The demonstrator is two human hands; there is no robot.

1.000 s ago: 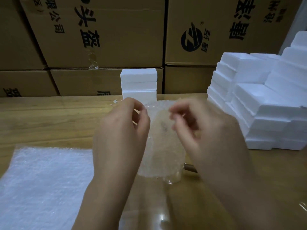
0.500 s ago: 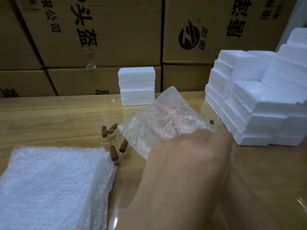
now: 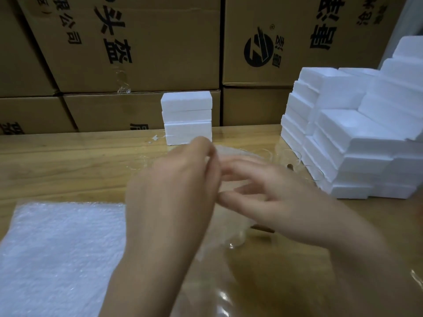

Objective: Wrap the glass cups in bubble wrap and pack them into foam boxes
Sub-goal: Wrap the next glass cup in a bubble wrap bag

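Observation:
A glass cup (image 3: 235,241) with a brown handle (image 3: 263,229) stands on the table between my hands. Bubble wrap (image 3: 231,152) covers it, leaving only its clear base and handle showing. My left hand (image 3: 174,191) is on the left side of the bundle, its fingertips pinching the top edge of the wrap. From the right, the blurred fingers of my right hand (image 3: 263,197) lie extended across the wrap. A stack of bubble wrap sheets (image 3: 57,248) lies at the near left. White foam boxes (image 3: 186,117) stand stacked at the back middle.
A large pile of foam boxes (image 3: 354,138) fills the right side of the wooden table (image 3: 68,161). Bare glass cups (image 3: 289,157) stand just left of that pile. Cardboard cartons (image 3: 160,42) wall off the back.
Half a second ago one hand held a bubble wrap sheet up in front of the camera. Now both hands are low at the table's middle, around the wrapped cup.

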